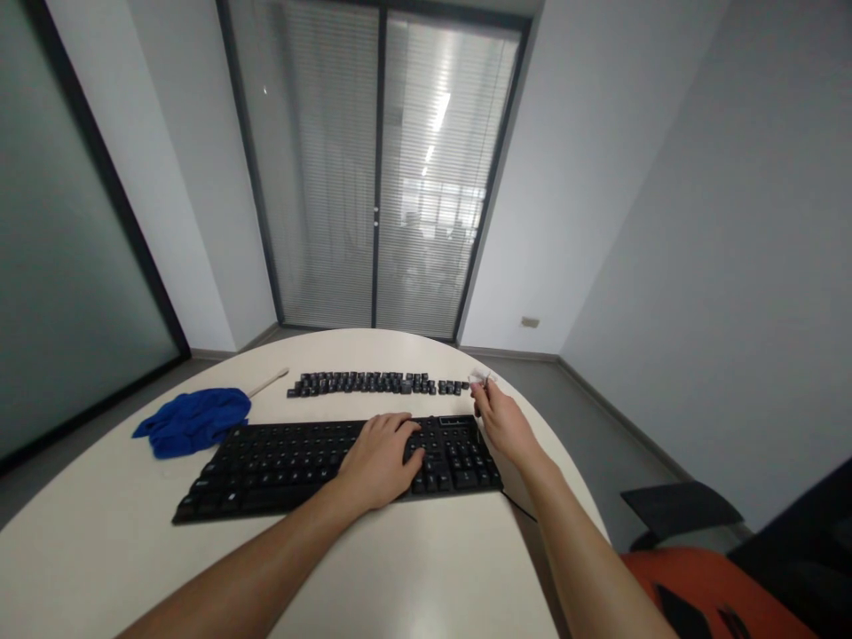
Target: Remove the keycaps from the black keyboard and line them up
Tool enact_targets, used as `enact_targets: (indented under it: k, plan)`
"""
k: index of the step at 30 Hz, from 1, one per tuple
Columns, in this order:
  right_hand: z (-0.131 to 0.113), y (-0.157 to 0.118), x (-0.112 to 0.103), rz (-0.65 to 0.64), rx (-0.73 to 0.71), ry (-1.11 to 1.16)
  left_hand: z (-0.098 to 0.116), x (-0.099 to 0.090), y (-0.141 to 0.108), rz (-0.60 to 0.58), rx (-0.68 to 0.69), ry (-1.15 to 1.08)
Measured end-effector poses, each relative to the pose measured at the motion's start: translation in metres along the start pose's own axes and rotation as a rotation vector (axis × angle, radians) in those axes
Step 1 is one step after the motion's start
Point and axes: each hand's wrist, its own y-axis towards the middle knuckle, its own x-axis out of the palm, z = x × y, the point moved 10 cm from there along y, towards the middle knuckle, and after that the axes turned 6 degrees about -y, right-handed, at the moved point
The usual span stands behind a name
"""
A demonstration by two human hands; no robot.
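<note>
Black keyboard (286, 457) under the left hand (378, 457), its fingers spread — the right hand (504, 421) pinching something small (488, 380).

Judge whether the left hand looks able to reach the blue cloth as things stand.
Probably yes: the left hand rests on the keyboard, and the blue cloth lies by the keyboard's left end, with nothing visible on top or blocking the way across.

Left hand (381, 457) palm down, fingers spread; right hand (500, 419) raised slightly, fingertips pinched; both forearms reach forward.
</note>
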Motion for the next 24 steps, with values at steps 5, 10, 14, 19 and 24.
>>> enact_targets:
  k: [5, 10, 14, 19, 24]
  plan:
    - [-0.002, 0.001, 0.005, -0.027, -0.015, 0.021, 0.001, 0.0, -0.001, -0.014, -0.005, -0.011]
    - [0.0, 0.0, 0.005, -0.047, -0.033, 0.038, 0.001, 0.0, -0.001, -0.007, 0.003, -0.003]
    - [-0.001, -0.001, 0.0, -0.066, -0.044, 0.031, 0.001, 0.0, -0.001, 0.003, 0.011, 0.004]
    - [-0.004, -0.005, -0.003, -0.123, -0.038, -0.015, 0.001, 0.001, -0.001, 0.005, 0.004, -0.001]
    - [-0.007, -0.009, -0.005, -0.156, -0.01, -0.03, 0.0, -0.001, 0.001, 0.014, -0.012, -0.021]
